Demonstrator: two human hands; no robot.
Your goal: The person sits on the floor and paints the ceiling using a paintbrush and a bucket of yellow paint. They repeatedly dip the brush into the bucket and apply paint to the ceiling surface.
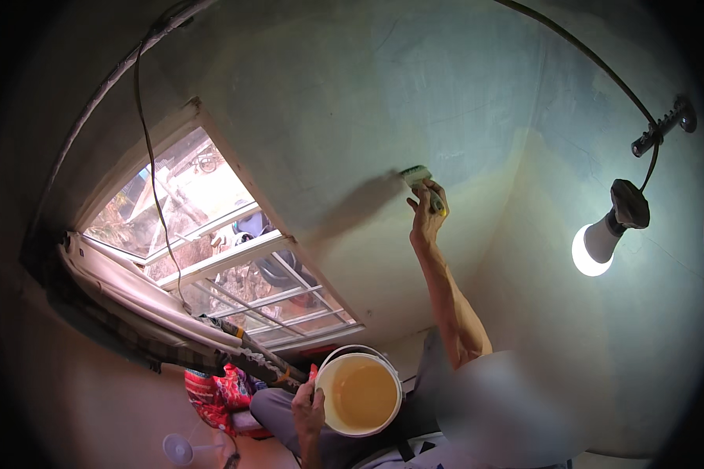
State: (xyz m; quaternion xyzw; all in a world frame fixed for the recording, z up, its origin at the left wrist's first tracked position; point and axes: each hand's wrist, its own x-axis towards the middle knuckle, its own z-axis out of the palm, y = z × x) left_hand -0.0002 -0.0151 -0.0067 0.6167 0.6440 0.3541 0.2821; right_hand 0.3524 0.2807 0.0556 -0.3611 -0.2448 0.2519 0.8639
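Observation:
My right hand (429, 213) is raised against the wall (368, 125), its fingers closed around a paintbrush (416, 175). The brush's pale, wide head is at the wall's surface, and a bit of yellow handle shows beside the fingers. Down low, my left hand (309, 410) grips the left rim of a white bucket (330, 400). Tan-orange liquid (365, 395) lies inside it, and its thin handle arcs over the far rim. The upper wall looks blue-green; the lower part near the corner is paler. A dark shadow falls to the left of the brush.
At right, a lit bulb (594, 250) hangs on a cable from a wall-mounted black rod (665, 125). A framed window (211, 242) lies left, with a loose wire before it and a curtain (149, 293) on a pole. Red patterned cloth (227, 395) and a small white fan (178, 449) are below.

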